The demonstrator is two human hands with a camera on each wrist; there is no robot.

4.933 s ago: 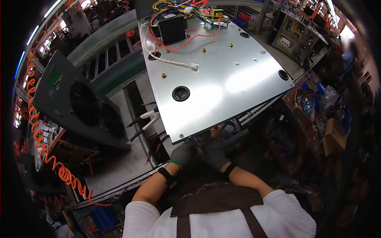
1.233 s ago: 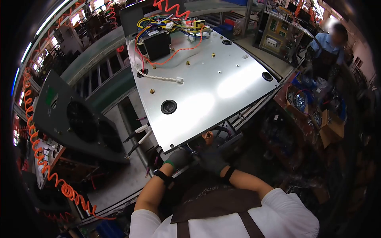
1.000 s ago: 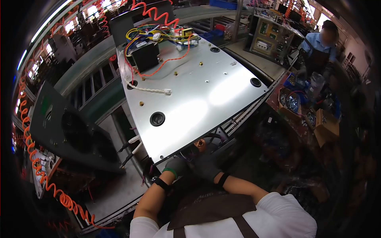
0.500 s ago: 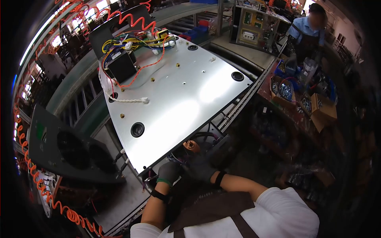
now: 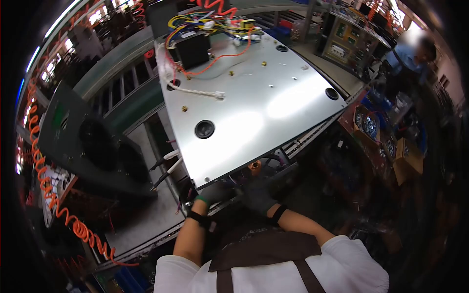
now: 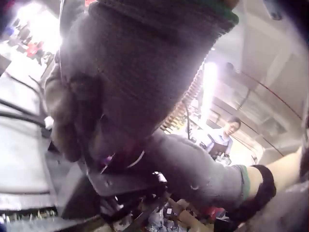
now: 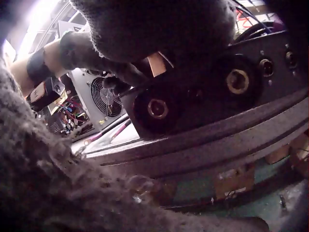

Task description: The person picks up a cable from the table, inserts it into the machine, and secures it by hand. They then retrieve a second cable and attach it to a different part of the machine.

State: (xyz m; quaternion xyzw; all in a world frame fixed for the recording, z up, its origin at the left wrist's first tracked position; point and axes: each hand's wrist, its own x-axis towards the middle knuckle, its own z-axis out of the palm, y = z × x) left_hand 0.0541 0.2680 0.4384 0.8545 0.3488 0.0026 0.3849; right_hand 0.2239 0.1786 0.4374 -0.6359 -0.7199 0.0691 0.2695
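Note:
Both hands wear dark grey gloves and work below the front edge of a bright metal plate (image 5: pixel 234 127). My left hand (image 6: pixel 130 63) is at the left end of a black panel (image 7: pixel 193 99), its fingers bent down behind the panel in the left wrist view. My right hand (image 7: pixel 154 29) lies over the panel's top, beside a copper piece (image 7: pixel 157 65). The panel carries round black sockets with a brass nut (image 7: pixel 236 81) in each. In the head view, my right hand (image 5: pixel 259 195) is just in front of the copper piece. What the fingertips hold is hidden by gloves and panel.
A black transformer-like block (image 5: pixel 193 49) and a coloured wire bundle (image 5: pixel 210 24) lie on the plate's far end. A dark panel with fans (image 5: pixel 93 141) stands at left beside a coiled orange hose (image 5: pixel 80 229). Boxes of hardware (image 5: pixel 366 124) and another person (image 5: pixel 408 58) are at right.
The head view swings to one side and back. Both hands stay under the plate's front edge throughout. The other person at right comes into clearer view after the earliest frame.

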